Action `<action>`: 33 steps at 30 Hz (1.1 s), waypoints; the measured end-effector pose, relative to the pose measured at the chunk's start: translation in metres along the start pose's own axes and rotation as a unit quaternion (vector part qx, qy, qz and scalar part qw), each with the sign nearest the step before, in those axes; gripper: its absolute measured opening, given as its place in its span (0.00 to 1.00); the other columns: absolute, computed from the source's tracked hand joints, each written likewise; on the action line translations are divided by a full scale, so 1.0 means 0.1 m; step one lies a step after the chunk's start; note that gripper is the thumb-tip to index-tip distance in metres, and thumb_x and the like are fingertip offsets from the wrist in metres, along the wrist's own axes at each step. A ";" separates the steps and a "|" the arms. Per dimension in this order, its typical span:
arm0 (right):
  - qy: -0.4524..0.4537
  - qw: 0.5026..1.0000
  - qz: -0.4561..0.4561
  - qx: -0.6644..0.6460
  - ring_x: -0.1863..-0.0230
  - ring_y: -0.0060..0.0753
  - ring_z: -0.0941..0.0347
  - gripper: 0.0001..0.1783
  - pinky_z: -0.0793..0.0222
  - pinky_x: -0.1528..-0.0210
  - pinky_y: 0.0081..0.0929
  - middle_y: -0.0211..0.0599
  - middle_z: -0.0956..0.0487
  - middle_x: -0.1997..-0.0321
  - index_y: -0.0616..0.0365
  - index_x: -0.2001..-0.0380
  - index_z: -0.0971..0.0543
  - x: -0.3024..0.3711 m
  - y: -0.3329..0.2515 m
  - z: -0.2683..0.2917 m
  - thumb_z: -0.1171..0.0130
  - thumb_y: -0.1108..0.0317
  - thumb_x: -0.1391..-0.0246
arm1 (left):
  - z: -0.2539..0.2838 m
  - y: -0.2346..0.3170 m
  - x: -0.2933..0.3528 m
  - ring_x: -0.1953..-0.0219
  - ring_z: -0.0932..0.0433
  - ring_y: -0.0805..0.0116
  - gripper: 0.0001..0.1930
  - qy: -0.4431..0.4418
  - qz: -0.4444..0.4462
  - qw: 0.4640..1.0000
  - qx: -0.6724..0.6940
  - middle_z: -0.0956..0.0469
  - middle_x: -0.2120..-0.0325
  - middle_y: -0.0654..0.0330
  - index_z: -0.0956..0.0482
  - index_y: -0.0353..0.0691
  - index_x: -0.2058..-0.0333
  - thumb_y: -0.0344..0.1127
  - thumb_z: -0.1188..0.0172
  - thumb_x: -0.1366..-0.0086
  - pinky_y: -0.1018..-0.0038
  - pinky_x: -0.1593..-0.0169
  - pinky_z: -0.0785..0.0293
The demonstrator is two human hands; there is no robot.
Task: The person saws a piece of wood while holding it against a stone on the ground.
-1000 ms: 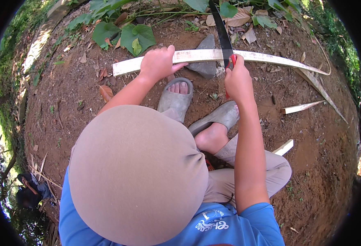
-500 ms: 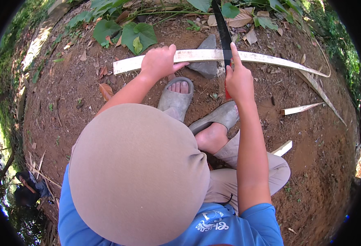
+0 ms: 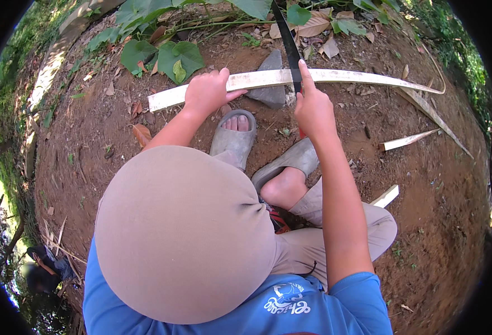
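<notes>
My right hand (image 3: pixel 314 106) is closed around the red handle (image 3: pixel 301 134) of a hand saw, its index finger stretched along the black blade (image 3: pixel 286 42). The blade lies across a long pale wooden strip (image 3: pixel 346 76) and points away from me. My left hand (image 3: pixel 208 90) grips the strip near its left end, thumb toward the saw. Beneath the strip, between my hands, is a grey angular stone (image 3: pixel 269 81). Whether the teeth have cut into the wood is too small to tell.
My sandalled feet (image 3: pixel 237 134) are close below the strip. Wood offcuts (image 3: pixel 408 139) lie on the bare soil to the right, another piece (image 3: pixel 385 196) by my knee. Leafy vines (image 3: pixel 179 58) grow beyond the stone. A person (image 3: pixel 48 265) is at the far left.
The whole view has shifted a little, moving most things left. My right hand and the saw have moved slightly left, the blade tilting a bit more. My left hand keeps its grip on the strip.
</notes>
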State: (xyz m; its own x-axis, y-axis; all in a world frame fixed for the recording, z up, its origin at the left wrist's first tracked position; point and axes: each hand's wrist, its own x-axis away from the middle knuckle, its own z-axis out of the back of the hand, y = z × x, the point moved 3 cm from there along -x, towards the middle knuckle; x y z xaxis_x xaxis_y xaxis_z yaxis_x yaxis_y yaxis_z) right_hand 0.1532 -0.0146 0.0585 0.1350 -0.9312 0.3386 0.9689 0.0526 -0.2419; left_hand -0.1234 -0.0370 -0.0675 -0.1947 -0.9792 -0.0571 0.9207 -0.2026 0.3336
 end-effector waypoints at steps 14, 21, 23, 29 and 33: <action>0.015 1.000 -0.009 0.011 0.57 0.67 0.10 0.55 0.14 0.52 0.63 0.59 0.10 0.60 0.36 0.05 0.48 0.36 0.10 -0.08 0.36 0.73 0.28 | 0.06 0.03 -0.01 0.70 0.07 0.48 0.37 -0.007 0.001 1.000 -0.001 0.10 0.73 0.50 0.16 0.41 0.63 0.76 0.27 0.30 0.54 0.65 0.10; 0.009 0.999 -0.022 -0.027 0.58 0.69 0.10 0.54 0.14 0.53 0.65 0.61 0.10 0.61 0.32 0.06 0.48 0.77 0.23 -0.10 0.35 0.73 0.27 | 0.06 0.03 -0.01 0.71 0.07 0.48 0.36 -0.008 0.000 1.000 0.001 0.10 0.73 0.50 0.15 0.41 0.63 0.75 0.26 0.31 0.54 0.66 0.10; 0.030 0.999 -0.017 -0.029 0.59 0.70 0.10 0.55 0.15 0.54 0.66 0.62 0.10 0.61 0.31 0.06 0.47 0.80 0.22 -0.09 0.35 0.73 0.27 | 0.05 0.02 -0.01 0.71 0.07 0.48 0.36 0.002 -0.007 1.000 -0.002 0.10 0.73 0.50 0.15 0.41 0.62 0.75 0.26 0.31 0.54 0.66 0.10; 0.009 1.000 -0.014 -0.027 0.59 0.71 0.10 0.53 0.14 0.54 0.66 0.62 0.10 0.61 0.36 0.06 0.47 0.72 0.16 -0.09 0.36 0.73 0.27 | 0.01 0.00 0.01 0.71 0.08 0.48 0.36 0.013 -0.015 1.000 0.001 0.11 0.74 0.50 0.16 0.41 0.62 0.75 0.25 0.31 0.55 0.67 0.11; -0.006 1.000 -0.019 -0.003 0.59 0.71 0.10 0.53 0.13 0.54 0.65 0.61 0.10 0.61 0.38 0.06 0.47 0.71 0.14 -0.09 0.36 0.72 0.26 | 0.01 0.00 0.01 0.72 0.08 0.48 0.36 0.016 -0.017 1.000 0.003 0.11 0.73 0.50 0.15 0.40 0.62 0.75 0.25 0.31 0.55 0.67 0.11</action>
State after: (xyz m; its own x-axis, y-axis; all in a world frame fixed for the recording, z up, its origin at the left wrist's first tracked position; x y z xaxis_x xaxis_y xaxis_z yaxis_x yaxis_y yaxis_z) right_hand 0.1747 -0.0830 0.0706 0.1002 -0.9284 0.3578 0.9722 0.0149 -0.2336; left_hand -0.1242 -0.0381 -0.0663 -0.2146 -0.9718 -0.0977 0.9116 -0.2352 0.3372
